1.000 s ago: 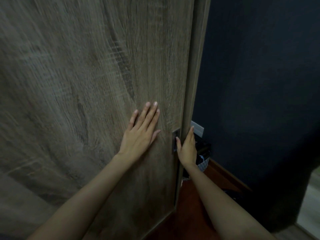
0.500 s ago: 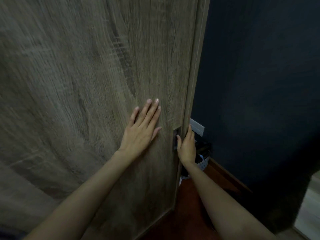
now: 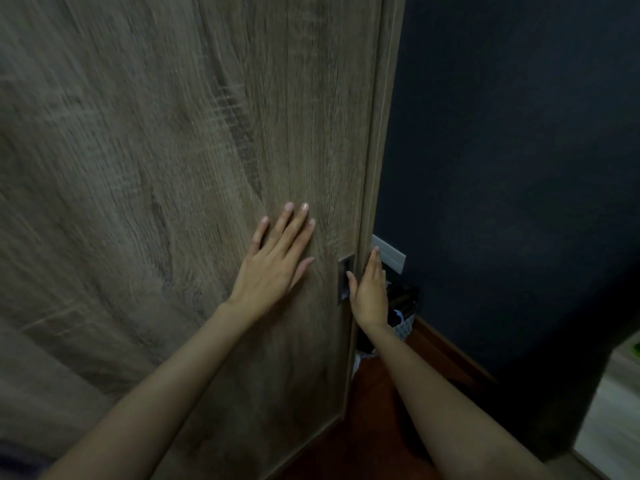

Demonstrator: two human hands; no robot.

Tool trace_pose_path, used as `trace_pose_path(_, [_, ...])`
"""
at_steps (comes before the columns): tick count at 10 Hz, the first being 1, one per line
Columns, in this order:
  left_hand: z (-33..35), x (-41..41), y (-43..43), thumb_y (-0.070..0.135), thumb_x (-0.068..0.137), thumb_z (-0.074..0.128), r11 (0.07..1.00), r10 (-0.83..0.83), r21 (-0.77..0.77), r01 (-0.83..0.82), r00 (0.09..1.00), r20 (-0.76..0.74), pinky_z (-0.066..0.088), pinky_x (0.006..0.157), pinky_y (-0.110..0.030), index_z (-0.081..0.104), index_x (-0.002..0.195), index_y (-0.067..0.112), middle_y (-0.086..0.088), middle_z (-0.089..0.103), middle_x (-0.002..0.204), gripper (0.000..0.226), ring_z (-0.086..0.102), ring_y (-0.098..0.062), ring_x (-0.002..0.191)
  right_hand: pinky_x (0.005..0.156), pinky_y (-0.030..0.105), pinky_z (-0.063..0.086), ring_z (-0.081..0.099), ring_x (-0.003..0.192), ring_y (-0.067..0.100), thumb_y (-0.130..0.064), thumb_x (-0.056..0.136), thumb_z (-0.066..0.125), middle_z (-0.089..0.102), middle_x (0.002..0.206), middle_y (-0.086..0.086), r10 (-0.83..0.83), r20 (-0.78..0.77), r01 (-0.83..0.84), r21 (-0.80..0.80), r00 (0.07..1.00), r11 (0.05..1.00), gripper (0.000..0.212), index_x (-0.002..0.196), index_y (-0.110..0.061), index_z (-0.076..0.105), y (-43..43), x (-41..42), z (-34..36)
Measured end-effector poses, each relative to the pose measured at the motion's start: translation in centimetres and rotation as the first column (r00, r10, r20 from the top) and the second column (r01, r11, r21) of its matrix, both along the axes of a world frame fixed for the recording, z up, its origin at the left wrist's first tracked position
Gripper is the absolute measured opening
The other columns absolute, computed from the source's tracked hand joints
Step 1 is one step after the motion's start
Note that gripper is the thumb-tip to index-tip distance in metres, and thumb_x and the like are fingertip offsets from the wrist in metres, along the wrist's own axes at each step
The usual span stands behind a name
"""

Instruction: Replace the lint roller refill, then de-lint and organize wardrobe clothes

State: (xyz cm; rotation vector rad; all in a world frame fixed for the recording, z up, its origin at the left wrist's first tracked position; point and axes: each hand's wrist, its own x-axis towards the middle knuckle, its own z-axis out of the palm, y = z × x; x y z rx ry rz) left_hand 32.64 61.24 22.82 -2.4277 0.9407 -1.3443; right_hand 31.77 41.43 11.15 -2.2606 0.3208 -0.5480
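Wardrobe door (image 3: 173,168): grey-brown wood-grain panel, upright, fills left and centre of my view, right edge running top to bottom. Dark rectangular recessed handle (image 3: 344,282) sits close to that edge. My left hand (image 3: 273,268) lies flat on the panel, fingers straight and spread, just left of the handle. My right hand (image 3: 369,292) is at the door's edge, thumb by the handle, fingers straight along the edge. Can't tell if the door is fully closed.
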Motion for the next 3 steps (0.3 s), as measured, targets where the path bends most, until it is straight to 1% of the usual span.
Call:
trace_pose_path(1, [0.1,-0.3,-0.2,0.037,0.103,0.033,0.996,-0.077,-0.06,0.071,0.991,-0.105,0.012,0.118,-0.047,0.032,0.149,0.008,-0.013,0.024,0.157,0.054,0.017,-0.027,0.147,0.12,0.041,0.013,0.005,0.147,0.017,-0.042,0.099,0.038,-0.003,0.161,-0.001,0.005,-0.006,-0.005,0.028,1.0,1.0,0.073,0.152,-0.017,-0.006,-0.8,-0.9,0.1])
trace_pose_path(2, [0.1,-1.1,-0.8,0.033,0.102,0.032,0.984,-0.163,-0.106,0.144,0.967,-0.197,0.007,0.119,-0.046,0.03,0.148,0.008,-0.013,0.025,0.157,0.053,0.015,-0.026,0.147,0.121,0.035,0.002,0.0,0.147,0.013,-0.038,0.102,0.034,-0.005,0.161,-0.002,0.014,0.015,-0.014,0.002,1.0,1.0,0.068,0.152,-0.015,-0.006,-1.8,-2.6,1.0])
trace_pose_path(3, [0.9,-0.8,-2.2,0.03,0.102,0.03,0.965,-0.248,-0.152,0.215,0.934,-0.258,0.008,0.12,-0.044,0.03,0.148,0.007,-0.013,0.026,0.157,0.052,0.016,-0.025,0.147,0.12,0.031,-0.005,-0.006,0.145,0.006,-0.035,0.103,0.029,-0.008,0.16,-0.001,-0.004,0.029,0.007,-0.101,1.0,0.995,0.063,0.152,-0.012,-0.004,-3.8,-3.2,2.8])
